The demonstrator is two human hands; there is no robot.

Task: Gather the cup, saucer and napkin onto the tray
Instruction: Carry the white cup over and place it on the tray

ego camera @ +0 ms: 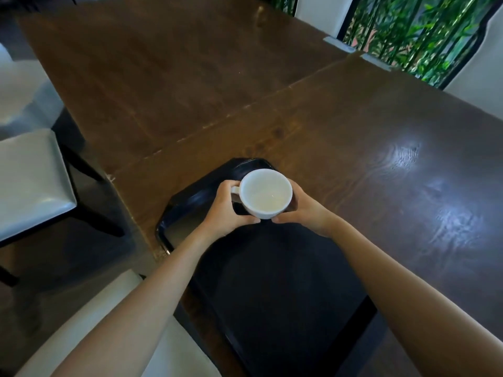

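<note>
2 dark wooden tables (168, 77) are butted together, their seam running from the near left to the far right; the surface at the right carries bright glare. Beyond the far right corner stands green bamboo foliage (413, 31) behind a dark frame. 2 pale cushioned chairs (30, 180) sit off the left edge of the tables, 1 farther and 1 at the near edge of view.

1 black tray (272, 281) lies on the near table, its long axis running from the near right to the far left, with its left corner at the table edge. No saucer or napkin can be made out on its dark surface.

2 bare forearms reach forward over the tray. The left hand (226, 210) grips the left side of a white cup (265, 193), fingers curled at the handle, which points left. The right hand (299, 208) wraps the cup's right side, fingers closed around its wall. Both thumbs meet below the near side of the cup.

The cup is upright, over the far end of the tray. Whether its base touches the tray cannot be told. Its interior appears pale and empty.
</note>
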